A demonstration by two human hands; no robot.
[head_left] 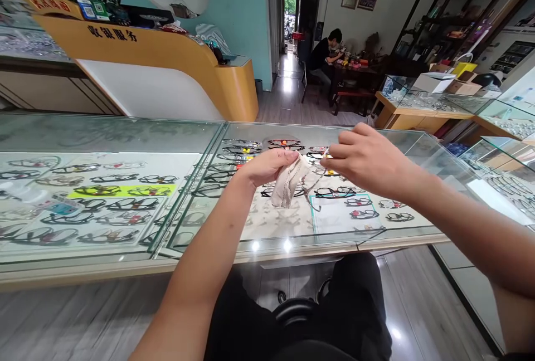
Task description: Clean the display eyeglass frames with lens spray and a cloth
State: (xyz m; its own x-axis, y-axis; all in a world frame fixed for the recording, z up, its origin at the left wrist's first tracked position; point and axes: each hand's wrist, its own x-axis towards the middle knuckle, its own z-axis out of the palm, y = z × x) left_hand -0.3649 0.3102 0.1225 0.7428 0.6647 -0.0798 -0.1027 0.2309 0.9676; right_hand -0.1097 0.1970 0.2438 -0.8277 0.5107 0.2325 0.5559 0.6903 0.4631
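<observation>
Above the glass display counter [276,227], my left hand [267,165] is closed on a pale cloth [288,185] that hangs down from the fingers. A thin pair of eyeglasses [312,200] sticks out from the cloth, one arm pointing down; its lenses are mostly hidden. My right hand [363,159] is closed at the right end of these eyeglasses, with the fingertips curled and partly hidden. Rows of eyeglass frames [334,192] lie below both hands inside the counter.
A clear bottle with a white pump [25,191] stands on the counter at left. Beyond is an orange and white cashier desk [167,66]. Another person [328,57] sits at a table at the back. More display cases [438,105] stand at right.
</observation>
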